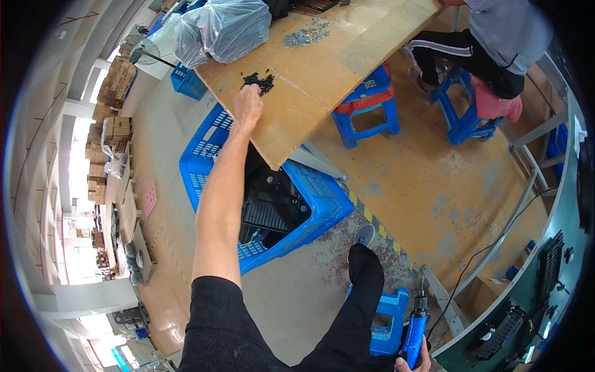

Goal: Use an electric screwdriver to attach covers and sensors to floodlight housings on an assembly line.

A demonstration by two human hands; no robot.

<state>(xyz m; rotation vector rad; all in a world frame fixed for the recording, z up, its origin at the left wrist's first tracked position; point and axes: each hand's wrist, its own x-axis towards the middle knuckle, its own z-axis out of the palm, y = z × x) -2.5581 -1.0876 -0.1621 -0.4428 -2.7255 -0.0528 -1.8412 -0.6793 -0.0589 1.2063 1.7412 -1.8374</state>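
Note:
My left hand (248,105) reaches far out to the wooden table's near corner. Its fingers are bunched together at the edge of a small heap of black screw-like parts (265,83); what lies between the fingertips is hidden. Down at the lower right, my right hand (421,361) is wrapped round a blue electric screwdriver (415,333), whose bit points upward. A dark cable runs near the screwdriver toward the right.
Under the table corner stands a blue crate (322,214) with black plastic parts. Grey bags (235,31) and silvery small parts (308,33) lie on the table (310,102). A seated person (496,43), blue stools (365,118) and a green bench (477,347) are to the right.

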